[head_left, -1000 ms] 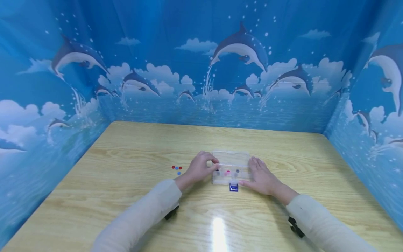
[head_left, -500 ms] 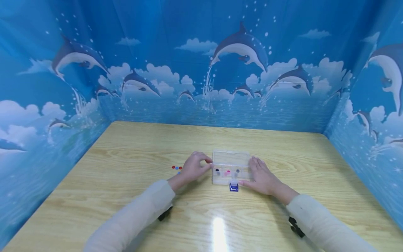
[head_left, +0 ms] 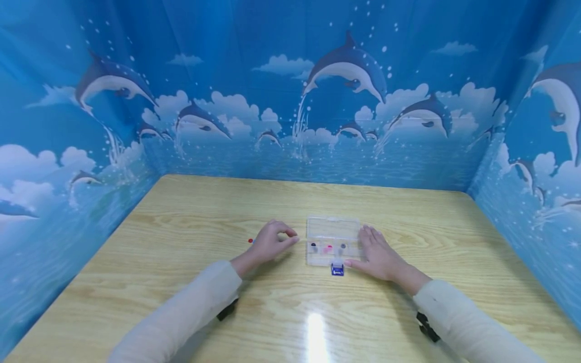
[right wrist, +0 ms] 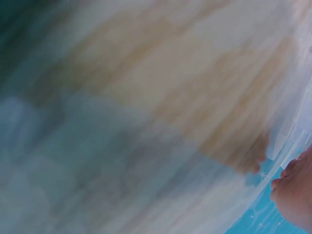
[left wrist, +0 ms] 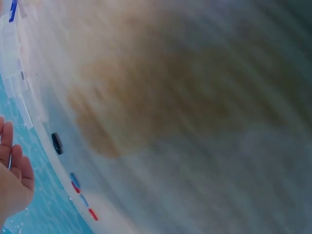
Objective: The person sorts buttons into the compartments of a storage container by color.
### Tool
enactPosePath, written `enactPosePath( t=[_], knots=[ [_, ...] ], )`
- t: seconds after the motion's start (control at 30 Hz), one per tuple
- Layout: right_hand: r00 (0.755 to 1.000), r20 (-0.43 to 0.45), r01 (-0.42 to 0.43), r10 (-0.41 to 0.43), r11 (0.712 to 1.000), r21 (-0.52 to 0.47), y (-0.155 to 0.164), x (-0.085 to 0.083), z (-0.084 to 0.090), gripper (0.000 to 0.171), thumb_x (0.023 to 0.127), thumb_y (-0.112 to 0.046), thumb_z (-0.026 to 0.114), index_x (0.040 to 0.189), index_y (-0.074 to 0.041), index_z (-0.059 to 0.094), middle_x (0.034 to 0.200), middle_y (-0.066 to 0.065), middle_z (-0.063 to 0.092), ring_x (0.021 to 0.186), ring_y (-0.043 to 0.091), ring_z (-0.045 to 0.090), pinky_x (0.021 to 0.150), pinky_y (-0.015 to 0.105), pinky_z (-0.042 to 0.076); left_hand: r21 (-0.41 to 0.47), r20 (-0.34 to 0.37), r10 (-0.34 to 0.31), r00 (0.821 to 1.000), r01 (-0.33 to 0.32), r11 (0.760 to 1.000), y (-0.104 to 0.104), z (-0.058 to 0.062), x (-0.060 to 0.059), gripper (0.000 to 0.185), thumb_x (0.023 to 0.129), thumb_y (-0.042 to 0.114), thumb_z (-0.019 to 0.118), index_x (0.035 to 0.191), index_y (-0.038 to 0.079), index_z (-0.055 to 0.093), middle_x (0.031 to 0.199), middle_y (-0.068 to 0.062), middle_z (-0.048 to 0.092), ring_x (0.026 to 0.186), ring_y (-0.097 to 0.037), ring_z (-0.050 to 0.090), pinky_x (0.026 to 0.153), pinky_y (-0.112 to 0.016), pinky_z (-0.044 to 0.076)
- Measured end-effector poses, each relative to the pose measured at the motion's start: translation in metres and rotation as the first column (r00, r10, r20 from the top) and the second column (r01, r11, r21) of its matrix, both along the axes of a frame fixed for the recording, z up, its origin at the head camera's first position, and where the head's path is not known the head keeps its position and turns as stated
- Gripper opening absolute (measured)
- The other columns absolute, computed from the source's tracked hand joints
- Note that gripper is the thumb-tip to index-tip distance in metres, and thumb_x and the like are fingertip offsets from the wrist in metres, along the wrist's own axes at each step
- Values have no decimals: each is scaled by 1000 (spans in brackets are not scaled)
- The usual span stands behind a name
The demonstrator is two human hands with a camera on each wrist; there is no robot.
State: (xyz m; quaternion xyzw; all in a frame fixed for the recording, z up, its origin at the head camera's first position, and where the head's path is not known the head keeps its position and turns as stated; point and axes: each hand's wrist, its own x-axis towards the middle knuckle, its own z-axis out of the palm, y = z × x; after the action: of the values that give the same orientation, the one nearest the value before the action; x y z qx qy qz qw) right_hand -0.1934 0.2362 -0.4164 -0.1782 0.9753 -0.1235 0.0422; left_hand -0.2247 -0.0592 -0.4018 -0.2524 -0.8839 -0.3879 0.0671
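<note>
The left hand [head_left: 271, 242] has come away from the clear plastic box [head_left: 333, 241]. A second ago its fingers were curled over the box's left end; now it sits on the wooden table [head_left: 181, 222] just to the left of the box, with a strip of bare wood between its fingertips and the box wall. The fingers are loosely curled, thumb and forefinger close together, and I cannot tell whether they pinch anything.

Behind the knuckles, on the side away from the box, lie the small coloured discs [left wrist: 80, 194]; from the head view the hand now covers most of them, so only one red speck shows at its outer edge.

The right hand [head_left: 378, 253] has not moved. Its fingers lie straight and slightly spread, flat against the right end of the box, the thumb reaching toward the blue latch [head_left: 336, 270] at the near edge. Inside the box, a black, a pink and a grey piece sit in a row.

To my eye, the box is being steadied by one hand while the other goes back toward the loose discs.
</note>
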Motion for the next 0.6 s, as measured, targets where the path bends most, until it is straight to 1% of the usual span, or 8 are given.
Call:
enactPosePath(
  t=[0.07,0.13,0.23,0.3,0.4,0.5,0.6],
  knots=[
    [1000,2,2,-2,1000,-2,0,0,0,99,85,-62,48,140,14,17,149,32,12,139,46,11,113,53,10,9,-25,-20,999,20,1000,-3,-2,-1,12,82,16,69,86,4,72,85,-6,70,88,-21,59,82,-36,47],
    [1000,3,2,-2,1000,-3,0,0,0,99,85,-62,48,141,14,17,149,32,12,139,46,11,113,53,10,18,-23,-30,999,31,999,-6,-5,-2,12,83,15,68,86,4,72,84,-7,70,87,-22,59,82,-36,47],
    [1000,4,1,-1,1000,-3,1,0,0,99,85,-62,48,141,14,16,149,32,11,139,45,11,114,53,10,38,7,-30,1000,29,999,-11,-6,-4,13,84,15,67,89,4,72,86,-7,70,88,-22,61,81,-36,49],
    [1000,3,-1,1,1000,-2,1,0,0,99,85,-62,48,141,14,16,149,32,11,139,45,11,114,53,10,59,44,-25,999,22,998,-13,-6,-5,14,85,14,66,91,3,72,88,-9,70,89,-23,61,81,-36,50],
    [1000,-3,-2,2,1000,0,1,0,-1,99,85,-62,48,141,14,16,149,32,12,139,45,11,114,53,11,74,75,-21,997,15,997,-17,-6,-5,15,87,14,64,94,3,71,91,-10,69,90,-23,62,78,-35,53],
    [1000,-8,-1,1,1000,3,1,0,-1,100,85,-62,48,140,14,16,148,33,13,139,46,11,113,53,11,66,77,-14,997,9,998,-22,-7,-4,15,87,14,64,93,3,71,91,-10,69,90,-22,62,77,-33,53],
    [1000,-8,3,-3,1000,3,1,0,0,101,84,-63,49,140,14,17,148,33,13,138,46,12,113,53,12,50,60,-10,998,7,999,-26,-8,-4,15,86,14,65,93,3,71,90,-9,69,87,-21,61,75,-32,52]
  ],
)
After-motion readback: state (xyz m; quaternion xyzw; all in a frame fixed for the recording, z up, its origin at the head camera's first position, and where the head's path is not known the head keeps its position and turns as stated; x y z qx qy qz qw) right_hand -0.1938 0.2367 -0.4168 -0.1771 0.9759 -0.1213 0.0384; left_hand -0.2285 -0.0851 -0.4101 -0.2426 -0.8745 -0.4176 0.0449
